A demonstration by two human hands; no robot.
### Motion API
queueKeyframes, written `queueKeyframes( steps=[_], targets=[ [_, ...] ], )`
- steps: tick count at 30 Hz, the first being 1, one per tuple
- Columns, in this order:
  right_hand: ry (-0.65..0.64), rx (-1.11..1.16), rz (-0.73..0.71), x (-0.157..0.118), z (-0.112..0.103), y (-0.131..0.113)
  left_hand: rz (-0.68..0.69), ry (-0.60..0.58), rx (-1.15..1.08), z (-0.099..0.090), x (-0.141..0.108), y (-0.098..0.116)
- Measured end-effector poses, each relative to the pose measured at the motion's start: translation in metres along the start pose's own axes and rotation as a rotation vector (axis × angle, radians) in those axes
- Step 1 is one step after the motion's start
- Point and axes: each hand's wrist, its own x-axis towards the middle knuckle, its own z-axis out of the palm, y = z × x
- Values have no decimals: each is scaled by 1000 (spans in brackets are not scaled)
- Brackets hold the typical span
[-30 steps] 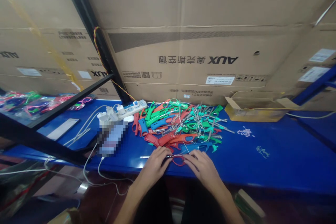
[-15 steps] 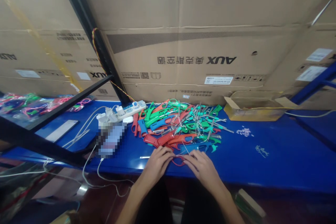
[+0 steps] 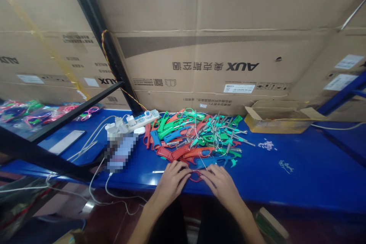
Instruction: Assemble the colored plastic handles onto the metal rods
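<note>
At the table's front edge I hold a red lighter casing with a looped trigger guard. My left hand has its fingers closed on the casing's left part. On the other side, my right hand pinches its right part; fingers hide much of the piece. A thin white wire rises beside the right fingertips. Just beyond both hands lies a heap of lighter parts in green, red, orange and blue, with metal tubes and loose wires. A blue lighter casing is nearest my right fingers.
A power strip with plugs and a blurred-out phone sit left on the blue table. Another phone lies beyond a black frame bar. At right are an open carton, small pale pieces and thin greenish bits.
Both hands stay in nearly the same place with the red lighter casing between them. The fingers shift only slightly, and the view moves a little.
</note>
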Motion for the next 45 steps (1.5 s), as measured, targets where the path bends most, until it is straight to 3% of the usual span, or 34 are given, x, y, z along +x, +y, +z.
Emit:
queueKeyframes(
  steps=[15, 22, 28, 36, 45],
  targets=[
    [6, -38, 13, -2, 4, -2, -15, 18, 22, 3, 1, 3],
    [159, -64, 3, 4, 3, -4, 32, 50, 54, 5, -1, 1],
    [68, -33, -89, 24, 3, -15, 38, 43, 76, 6, -3, 0],
    [52, 48, -31, 50, 7, -17, 23, 45, 81, 9, -5, 1],
    [61, 218, -1, 60, 9, -21, 22, 59, 85, 8, -5, 2]
  ],
)
